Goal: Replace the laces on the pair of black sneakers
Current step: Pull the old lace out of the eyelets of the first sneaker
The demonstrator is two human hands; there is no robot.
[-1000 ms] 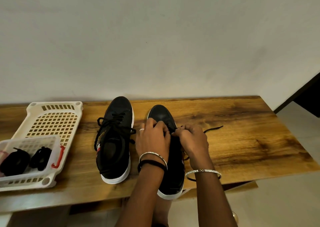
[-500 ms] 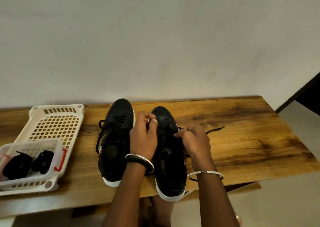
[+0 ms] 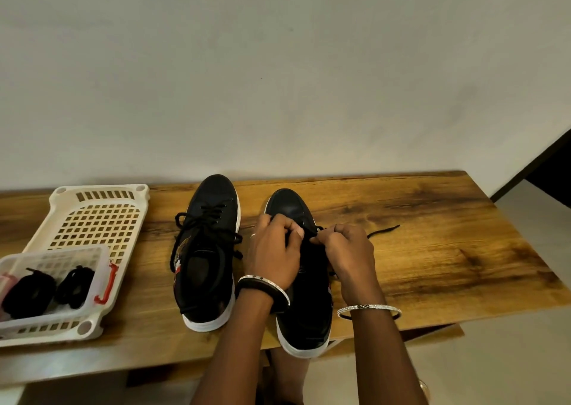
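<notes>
Wall [image 3: 278,80]: plain and pale. It rises beyond both grips, behind the bench.
Bench [image 3: 448,265]: brown wood grain. It lies beneath both grips and stretches well out to either side of them.
Slotted tray [image 3: 99,194]: cream plastic, flat on the bench, well to the left of the left grip.
Right sneaker [image 3: 304,321]: black with a white sole. It sits directly under both grips, toe pointing away from me and heel at the near bench edge.
Left sneaker [image 3: 210,256]: black with a white sole and fully laced. I see it just left of the left grip, parallel to its mate.
Small basket [image 3: 103,259]: clear, with a red handle. It sits on the near end of the tray, far left of the left grip.
Left grip [image 3: 273,250]: fingers curled with the thumb against them, pinching the lace over the right sneaker's eyelet rows.
Right grip [image 3: 347,251]: fingertips pressed together on the same lace, almost touching the left grip.
Lace bundles [image 3: 29,293]: two black coils inside the small basket.
Lace [image 3: 383,229]: black. One loose end trails on the bench just right of the right grip.
Bangles [image 3: 369,308]: one silver bangle on each wrist, just behind the grips, with a black band beside the left one.
</notes>
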